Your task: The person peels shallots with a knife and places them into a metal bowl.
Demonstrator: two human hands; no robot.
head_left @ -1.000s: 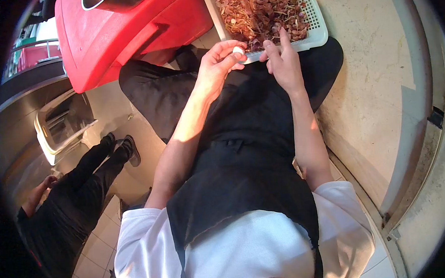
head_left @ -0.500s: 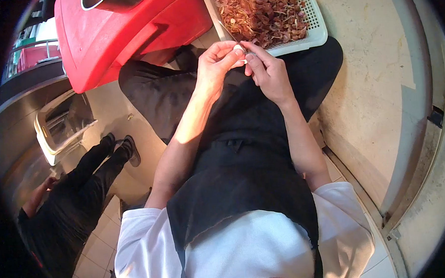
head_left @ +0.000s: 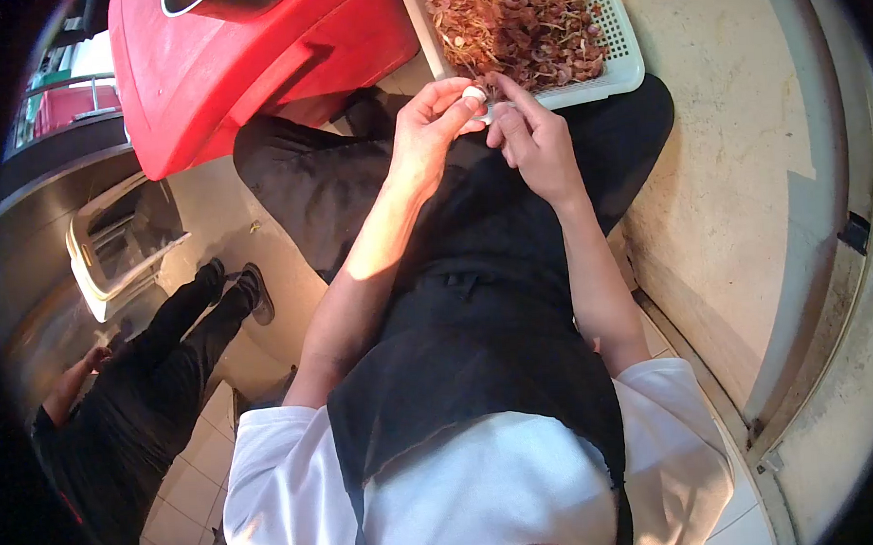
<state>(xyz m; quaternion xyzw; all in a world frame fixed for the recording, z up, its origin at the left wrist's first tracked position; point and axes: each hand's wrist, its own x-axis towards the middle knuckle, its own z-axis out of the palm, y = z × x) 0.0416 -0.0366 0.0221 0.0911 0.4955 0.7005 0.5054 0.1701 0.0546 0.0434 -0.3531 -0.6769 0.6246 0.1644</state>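
My left hand (head_left: 428, 127) pinches a small whitish clove or bulb (head_left: 474, 95) between thumb and fingers, above my lap. It looks like a peeled shallot or garlic clove, but I cannot tell which. Close against it on the right is my right hand (head_left: 536, 143), its thumb and fingers bent together at the clove. What those fingers hold is too small to make out. Just beyond both hands, a white perforated basket (head_left: 625, 69) contains a heap of reddish-brown, papery skins (head_left: 518, 30).
A large red plastic container (head_left: 252, 71) stands at the upper left, with a metal pot (head_left: 225, 1) on it. At the left, another person (head_left: 140, 393) in dark clothes is near a white-framed bin (head_left: 114, 248). A pale wall panel (head_left: 716, 212) runs along the right.
My right hand has drawn slightly right, away from the left, and its index finger has lifted a little. The left hand still pinches the whitish clove, barely shifted.
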